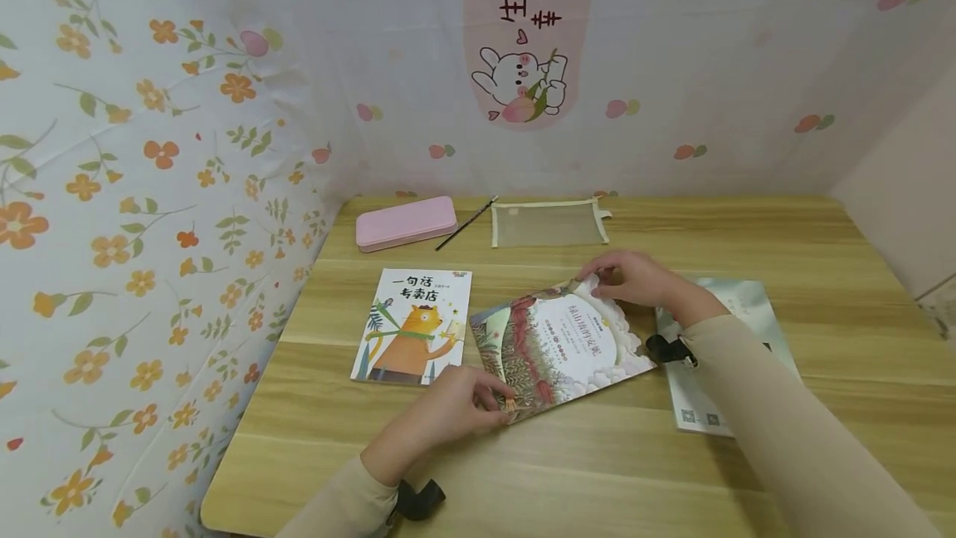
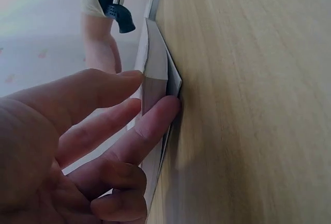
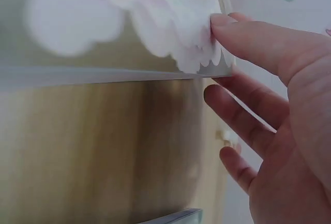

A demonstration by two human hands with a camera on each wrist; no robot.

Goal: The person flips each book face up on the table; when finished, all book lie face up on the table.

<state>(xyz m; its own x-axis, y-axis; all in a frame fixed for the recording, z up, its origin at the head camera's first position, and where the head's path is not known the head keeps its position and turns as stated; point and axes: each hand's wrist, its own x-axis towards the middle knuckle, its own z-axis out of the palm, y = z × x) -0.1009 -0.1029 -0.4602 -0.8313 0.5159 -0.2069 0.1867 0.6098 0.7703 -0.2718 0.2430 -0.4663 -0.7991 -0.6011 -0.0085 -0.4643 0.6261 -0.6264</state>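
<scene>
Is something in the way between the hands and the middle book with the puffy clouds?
Nothing visible is in the way: the left hand grips the cloud-patterned picture book at its near corner, and the right hand pinches its far edge.

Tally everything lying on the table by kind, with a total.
Books: 3 (bear-cover book, cloud-edged book, pale green book)
Pencil cases: 1 (pink case)
Pouches: 1 (see-through pouch)
Pens or pencils: 1 (dark, thin writing tool)
Total: 6
</scene>
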